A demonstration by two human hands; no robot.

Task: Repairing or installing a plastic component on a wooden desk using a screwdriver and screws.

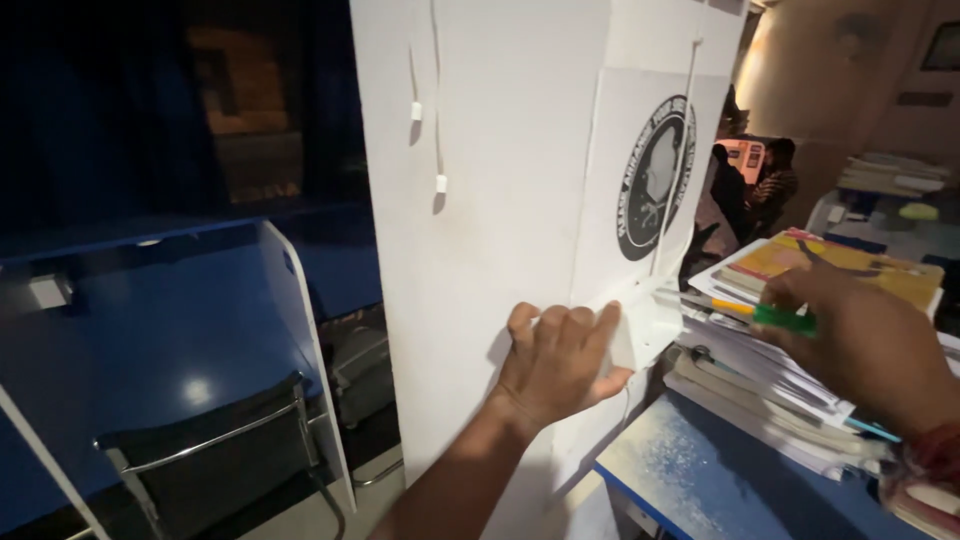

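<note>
1. A person's left hand [560,360] presses flat against a white partition panel [480,200], fingers held together and curled over a small white box [632,335] mounted low on the panel's right edge.

2. The right hand [860,345] hovers over a tall stack of books and papers [770,390], thumb and fingers pinching a green pen [785,319] with an orange tip; the pen lies just above the stack's top layers.

3. The stack sits at the far edge of a blue desk [700,470], whose near surface shows pale scuffing, and stands just beside the panel's right edge.

4. A round black-and-white emblem [655,178] is fixed high on the panel, with thin white cables [437,100] hanging down the panel's upper left.

5. Left of the panel stands another blue desk [140,340] with white side dividers, a dark chair [215,455] pushed against its near edge.

6. Beyond the panel, seated people [750,185] are dimly visible in the background.
</note>
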